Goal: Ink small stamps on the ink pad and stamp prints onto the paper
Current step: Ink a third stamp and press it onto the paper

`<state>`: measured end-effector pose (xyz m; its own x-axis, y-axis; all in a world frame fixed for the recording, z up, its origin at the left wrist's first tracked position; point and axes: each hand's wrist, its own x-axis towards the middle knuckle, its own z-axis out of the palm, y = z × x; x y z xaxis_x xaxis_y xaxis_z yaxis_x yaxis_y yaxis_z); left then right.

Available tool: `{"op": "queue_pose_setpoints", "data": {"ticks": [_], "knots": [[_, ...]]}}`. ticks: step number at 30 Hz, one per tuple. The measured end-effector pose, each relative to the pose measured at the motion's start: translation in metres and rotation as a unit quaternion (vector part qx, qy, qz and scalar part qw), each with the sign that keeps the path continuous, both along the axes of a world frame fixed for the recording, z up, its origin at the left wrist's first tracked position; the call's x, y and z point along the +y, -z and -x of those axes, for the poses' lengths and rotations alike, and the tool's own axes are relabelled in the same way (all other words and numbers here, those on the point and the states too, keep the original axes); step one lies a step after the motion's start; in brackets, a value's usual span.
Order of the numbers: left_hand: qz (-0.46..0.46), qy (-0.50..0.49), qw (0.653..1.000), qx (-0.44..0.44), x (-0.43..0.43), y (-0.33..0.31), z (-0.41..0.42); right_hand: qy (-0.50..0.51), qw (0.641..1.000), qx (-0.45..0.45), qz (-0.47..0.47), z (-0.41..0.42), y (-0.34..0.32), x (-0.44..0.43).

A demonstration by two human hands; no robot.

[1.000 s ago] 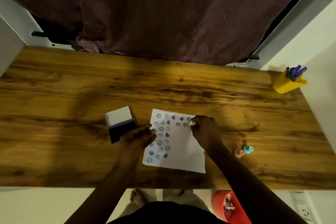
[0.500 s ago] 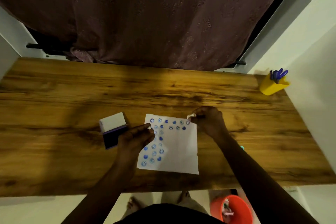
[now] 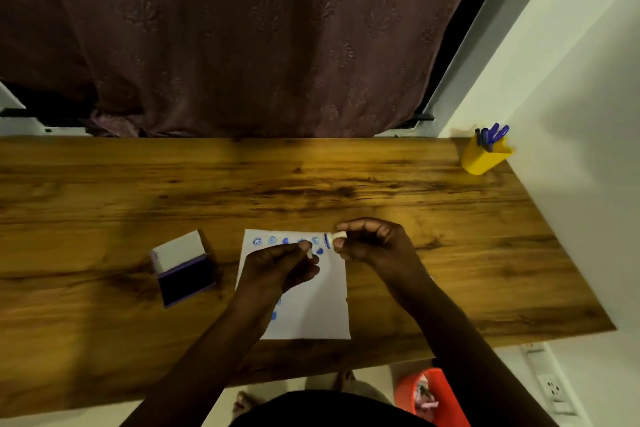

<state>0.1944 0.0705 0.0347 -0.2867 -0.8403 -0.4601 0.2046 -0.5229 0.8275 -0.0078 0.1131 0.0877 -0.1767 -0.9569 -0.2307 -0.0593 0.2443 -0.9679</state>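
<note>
A room in a home is suggested: a wooden desk (image 3: 311,184) is set against a window hung with a patterned brown curtain (image 3: 242,38) and beside a plain white wall (image 3: 571,149). A yellow pen holder (image 3: 483,158) is kept in the desk corner, an orange bin (image 3: 440,399) on the tiled floor, a wall socket (image 3: 554,390) nearby
</note>
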Motion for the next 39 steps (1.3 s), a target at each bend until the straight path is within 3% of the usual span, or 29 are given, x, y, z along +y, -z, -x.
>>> {"op": "queue_pose_setpoints", "data": {"ticks": [10,22,31,36,39], "knots": [[0.006,0.053,0.998,0.015,0.003,-0.017,0.036,-0.006,0.997,0.07,0.035,0.017,0.004,0.008],[0.014,0.068,0.997,0.045,0.003,-0.017,0.055,0.003,0.998,0.057,0.025,0.034,0.008,0.011],[0.059,0.096,0.994,0.014,-0.001,-0.015,0.071,0.006,1.0,0.018,0.025,0.058,0.011,0.012],[0.057,0.118,0.991,-0.005,-0.001,-0.015,0.087,-0.028,0.996,0.086,0.022,0.087,0.007,0.005],[0.021,0.097,0.995,-0.013,-0.002,-0.01,0.093,-0.022,0.977,0.208,0.051,0.11,0.011,0.006]]}}
